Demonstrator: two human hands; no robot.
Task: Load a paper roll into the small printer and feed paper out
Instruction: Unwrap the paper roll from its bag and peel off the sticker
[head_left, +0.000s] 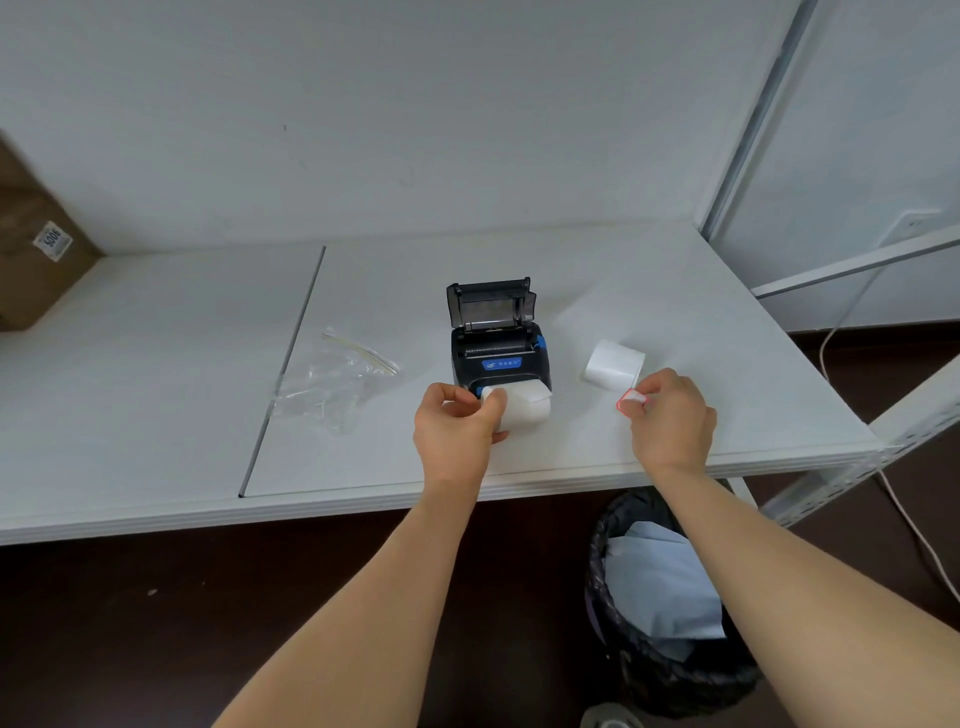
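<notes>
White paper roll (519, 410) sits gripped in the left hand (457, 426) just in front of the black printer (496, 343), whose lid stands open near the table's (675, 312) front edge. The right hand (670, 415) pinches a small red-edged scrap (631, 401), perhaps a sticker, beside a second roll (613, 364).

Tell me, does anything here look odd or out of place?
Nothing looks damaged or spilled. A crumpled clear plastic bag lies loose on the table left of the open printer. A second paper roll sits to its right, while the left hand holds another roll and the right hand pinches a small red-edged sticker.
</notes>
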